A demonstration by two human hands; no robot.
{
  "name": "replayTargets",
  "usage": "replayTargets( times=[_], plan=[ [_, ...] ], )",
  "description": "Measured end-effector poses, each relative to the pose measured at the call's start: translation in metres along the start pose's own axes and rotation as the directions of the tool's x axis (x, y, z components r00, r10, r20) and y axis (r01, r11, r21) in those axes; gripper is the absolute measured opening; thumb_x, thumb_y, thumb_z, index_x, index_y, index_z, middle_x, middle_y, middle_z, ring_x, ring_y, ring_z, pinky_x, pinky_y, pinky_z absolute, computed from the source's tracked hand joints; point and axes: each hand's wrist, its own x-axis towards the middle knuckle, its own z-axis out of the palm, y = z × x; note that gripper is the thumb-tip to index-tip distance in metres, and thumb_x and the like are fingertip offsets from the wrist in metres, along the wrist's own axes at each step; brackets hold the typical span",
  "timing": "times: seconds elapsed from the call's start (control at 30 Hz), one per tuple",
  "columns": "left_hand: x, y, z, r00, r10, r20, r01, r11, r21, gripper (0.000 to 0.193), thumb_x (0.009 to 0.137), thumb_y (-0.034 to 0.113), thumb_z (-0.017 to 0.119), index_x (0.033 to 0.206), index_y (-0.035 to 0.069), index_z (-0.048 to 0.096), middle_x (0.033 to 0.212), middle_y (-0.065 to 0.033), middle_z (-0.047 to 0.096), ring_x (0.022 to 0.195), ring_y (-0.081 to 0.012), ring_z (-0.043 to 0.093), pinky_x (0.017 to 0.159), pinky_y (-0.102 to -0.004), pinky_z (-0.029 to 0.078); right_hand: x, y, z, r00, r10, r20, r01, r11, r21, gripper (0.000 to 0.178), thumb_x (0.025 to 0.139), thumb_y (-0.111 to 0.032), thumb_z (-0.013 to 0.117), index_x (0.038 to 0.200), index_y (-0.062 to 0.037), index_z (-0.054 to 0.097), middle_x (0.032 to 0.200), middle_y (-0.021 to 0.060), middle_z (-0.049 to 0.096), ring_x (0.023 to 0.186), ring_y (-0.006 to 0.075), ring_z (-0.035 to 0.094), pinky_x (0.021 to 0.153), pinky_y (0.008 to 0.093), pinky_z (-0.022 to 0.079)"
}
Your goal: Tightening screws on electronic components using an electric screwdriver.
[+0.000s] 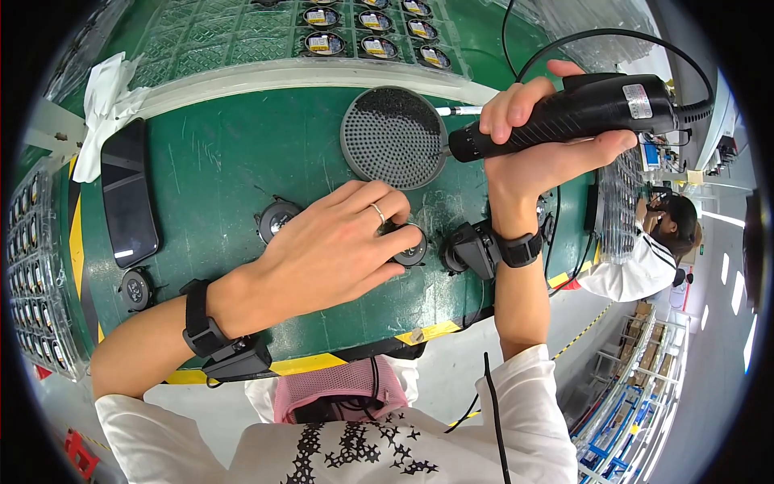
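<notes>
My right hand [528,153] is wrapped round a black corded electric screwdriver [576,113], held level with its tip pointing left. The tip is at the right rim of a round grey dish [391,153] full of small holes, with many tiny black screws [395,105] heaped on its far side. Closer to me, my left hand [322,242] has its fingers curled over a small round black part [414,252] on the table, partly hidden by the fingers. A similar round black part [278,218] lies just left of that hand, and another [137,289] sits farther left.
The green table [218,161] has a yellow-and-black striped front edge. A dark phone [131,194] and a white cloth [105,113] lie at the left. Clear trays [322,44] of round parts stand behind and at far left. A person [645,258] sits at the right.
</notes>
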Motion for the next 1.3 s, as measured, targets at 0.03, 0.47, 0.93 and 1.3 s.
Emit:
replayTargets(
  times=[0.03,0.47,0.93,1.3],
  plan=[
    [0.000,0.000,0.000,1.000,-0.002,0.001,0.002,1.000,0.002,0.030,0.085,0.023,0.077,0.105,0.006,0.063,0.115,-0.0070,0.059,0.114,-0.0239,0.055,0.099,-0.0364,0.047,0.000,-0.001,0.003,1.000,-0.003,-0.022,0.002,0.999,-0.045,0.107,0.085,-0.097,0.016,0.116,-0.0016,0.054,0.055,0.0069,0.047,0.039,0.0201,0.040,0.040,0.0353,0.037],
    [0.001,-0.002,0.006,0.998,0.010,-0.070,-0.012,1.000,-0.027,0.030,0.083,0.022,0.078,0.105,0.007,0.063,0.118,-0.0061,0.061,0.115,-0.0250,0.057,0.100,-0.0380,0.048,0.002,0.001,0.001,1.000,0.015,-0.002,-0.015,1.000,-0.027,0.103,0.083,-0.098,0.019,0.111,-0.0059,0.056,0.057,0.0062,0.047,0.040,0.0190,0.040,0.040,0.0347,0.036],
    [-0.003,-0.001,0.003,0.991,-0.058,-0.121,0.049,0.996,-0.077,0.022,0.080,0.020,0.081,0.093,0.008,0.066,0.112,-0.0065,0.062,0.107,-0.0257,0.058,0.091,-0.0393,0.051,-0.015,-0.045,0.009,0.967,-0.145,0.207,0.103,0.974,0.200,0.098,0.084,-0.096,0.031,0.114,-0.0064,0.058,0.059,0.0032,0.050,0.039,0.0162,0.043,0.035,0.0332,0.036],
    [-0.001,-0.002,0.005,0.987,-0.069,-0.148,0.053,0.992,-0.111,0.022,0.078,0.017,0.082,0.091,0.007,0.067,0.111,-0.0065,0.061,0.103,-0.0267,0.059,0.087,-0.0399,0.053,-0.040,-0.027,0.009,0.921,0.014,0.390,-0.084,0.983,0.162,0.109,0.080,-0.098,0.035,0.130,-0.0020,0.049,0.057,0.0040,0.051,0.037,0.0174,0.045,0.034,0.0330,0.038]
  ],
)
